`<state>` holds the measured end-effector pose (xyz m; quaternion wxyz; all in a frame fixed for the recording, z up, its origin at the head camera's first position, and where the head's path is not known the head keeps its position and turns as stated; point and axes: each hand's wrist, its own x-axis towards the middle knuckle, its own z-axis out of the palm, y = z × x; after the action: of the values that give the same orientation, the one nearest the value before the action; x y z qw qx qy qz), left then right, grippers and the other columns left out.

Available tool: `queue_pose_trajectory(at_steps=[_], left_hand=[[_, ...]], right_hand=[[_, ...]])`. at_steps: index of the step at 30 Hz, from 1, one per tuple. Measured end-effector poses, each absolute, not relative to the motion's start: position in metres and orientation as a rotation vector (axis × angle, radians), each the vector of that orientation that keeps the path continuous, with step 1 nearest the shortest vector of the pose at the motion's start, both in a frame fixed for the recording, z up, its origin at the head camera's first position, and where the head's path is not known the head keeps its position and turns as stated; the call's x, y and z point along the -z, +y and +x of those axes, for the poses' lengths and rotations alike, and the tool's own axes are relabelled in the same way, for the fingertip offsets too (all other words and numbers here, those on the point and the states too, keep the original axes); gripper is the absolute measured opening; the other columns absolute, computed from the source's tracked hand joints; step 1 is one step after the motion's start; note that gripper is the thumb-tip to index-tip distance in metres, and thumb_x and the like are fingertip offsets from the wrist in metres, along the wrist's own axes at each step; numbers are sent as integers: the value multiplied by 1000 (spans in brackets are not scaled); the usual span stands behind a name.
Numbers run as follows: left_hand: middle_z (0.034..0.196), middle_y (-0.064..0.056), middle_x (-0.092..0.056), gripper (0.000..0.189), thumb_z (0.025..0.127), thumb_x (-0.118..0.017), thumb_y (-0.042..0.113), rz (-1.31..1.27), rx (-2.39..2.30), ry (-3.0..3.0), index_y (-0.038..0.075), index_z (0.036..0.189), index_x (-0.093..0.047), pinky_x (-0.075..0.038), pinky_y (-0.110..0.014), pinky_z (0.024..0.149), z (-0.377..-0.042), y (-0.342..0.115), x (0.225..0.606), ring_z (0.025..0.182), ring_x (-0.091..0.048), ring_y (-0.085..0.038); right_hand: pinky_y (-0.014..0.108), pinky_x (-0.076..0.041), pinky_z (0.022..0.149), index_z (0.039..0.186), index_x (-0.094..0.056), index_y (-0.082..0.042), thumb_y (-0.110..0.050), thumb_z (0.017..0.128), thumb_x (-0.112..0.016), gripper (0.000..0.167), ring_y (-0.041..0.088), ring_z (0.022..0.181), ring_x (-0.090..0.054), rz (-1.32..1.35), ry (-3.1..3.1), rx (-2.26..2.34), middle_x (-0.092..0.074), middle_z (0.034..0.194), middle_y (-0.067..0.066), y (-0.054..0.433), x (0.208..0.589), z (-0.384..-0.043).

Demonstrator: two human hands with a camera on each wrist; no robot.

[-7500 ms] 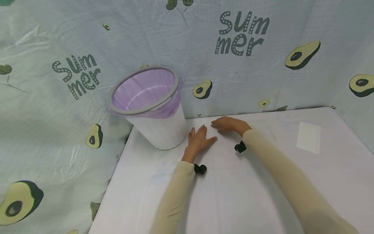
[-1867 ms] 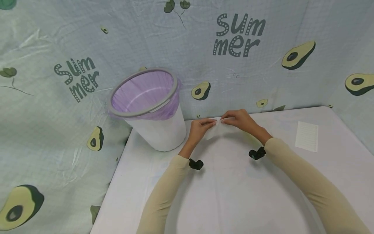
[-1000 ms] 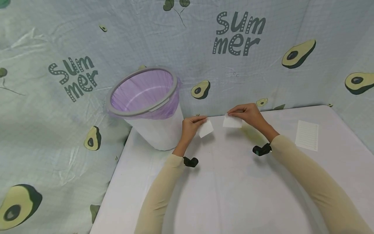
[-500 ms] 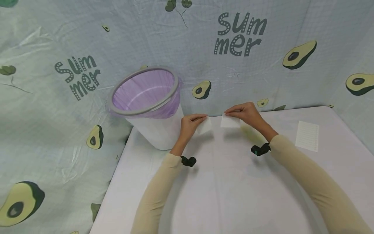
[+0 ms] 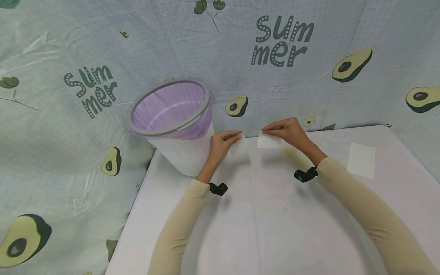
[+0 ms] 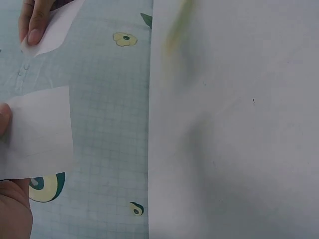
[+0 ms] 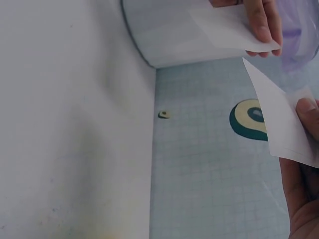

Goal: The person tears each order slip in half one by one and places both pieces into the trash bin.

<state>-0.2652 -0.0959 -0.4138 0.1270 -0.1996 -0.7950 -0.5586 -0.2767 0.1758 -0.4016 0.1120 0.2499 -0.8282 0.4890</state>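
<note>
My left hand [image 5: 219, 147] pinches a small piece of white paper [image 6: 40, 132] between thumb and fingers, just right of the bin. Facing it, my right hand [image 5: 290, 131] pinches a second piece of paper [image 5: 269, 140] by its upper edge. Both pieces hang above the back edge of the table, with a gap between them. In the right wrist view, the right hand's piece [image 7: 279, 117] looks creased near the thumb, and the left hand's piece [image 7: 229, 30] appears beyond it. The head view shows the left piece only faintly against the white tabletop.
A white bin [image 5: 187, 156] with a grey rim and purple liner [image 5: 165, 107] stands at the table's back left. A lined paper sheet [image 5: 361, 160] lies at the right on the white table [image 5: 275, 229]. Behind hangs an avocado-print sheet [image 5: 137, 38].
Earlier both hands lay at a lined sheet on the table, then pinched paper close together. Now each holds a separate piece; the left hand has since drifted slightly up and left.
</note>
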Motion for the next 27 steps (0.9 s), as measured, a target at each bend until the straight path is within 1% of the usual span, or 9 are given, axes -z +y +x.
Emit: queue_pose_trajectory(at_steps=[6, 10, 16, 21, 24, 27], left_hand=[[106, -7, -78, 21, 91, -78, 15, -601, 1580, -2326, 7, 110, -80, -57, -27, 84, -262, -97, 404, 101, -73, -16], [106, -6, -77, 20, 91, -78, 16, -616, 1556, -2328, 7, 109, -80, -57, -29, 87, -261, -98, 397, 104, -72, -15], [106, -7, -77, 20, 91, -78, 16, -616, 1564, -2335, 7, 108, -81, -57, -28, 86, -257, -99, 387, 105, -72, -15], [104, -8, -78, 18, 91, -77, 15, -659, 1556, -2331, 7, 106, -81, -57, -30, 85, -257, -101, 381, 102, -73, -19], [103, -9, -78, 16, 91, -77, 14, -692, 1554, -2327, 7, 105, -81, -58, -32, 85, -257, -102, 376, 101, -74, -21], [104, -9, -77, 16, 92, -76, 13, -726, 1542, -2332, 7, 106, -81, -58, -31, 86, -257, -102, 370, 100, -74, -21]], right_hand=[[15, -53, 72, 101, -84, -14, -11, 89, -79, 13, -4, 90, -70, 763, -2404, -1416, -79, 98, 3, 174, 395, -274], [14, -53, 72, 100, -84, -14, -10, 89, -79, 13, -4, 90, -70, 789, -2380, -1411, -79, 97, 3, 174, 392, -273], [15, -53, 70, 100, -84, -13, -9, 89, -79, 13, -5, 89, -70, 792, -2365, -1421, -79, 97, 5, 173, 389, -273], [14, -54, 71, 100, -84, -12, -8, 89, -79, 12, -6, 90, -69, 782, -2372, -1427, -79, 97, 5, 173, 386, -271], [15, -53, 69, 100, -84, -11, -8, 89, -80, 12, -6, 89, -69, 779, -2372, -1422, -79, 97, 5, 173, 383, -270], [15, -52, 66, 100, -84, -11, -8, 89, -79, 12, -5, 88, -70, 785, -2360, -1417, -79, 96, 5, 173, 381, -268]])
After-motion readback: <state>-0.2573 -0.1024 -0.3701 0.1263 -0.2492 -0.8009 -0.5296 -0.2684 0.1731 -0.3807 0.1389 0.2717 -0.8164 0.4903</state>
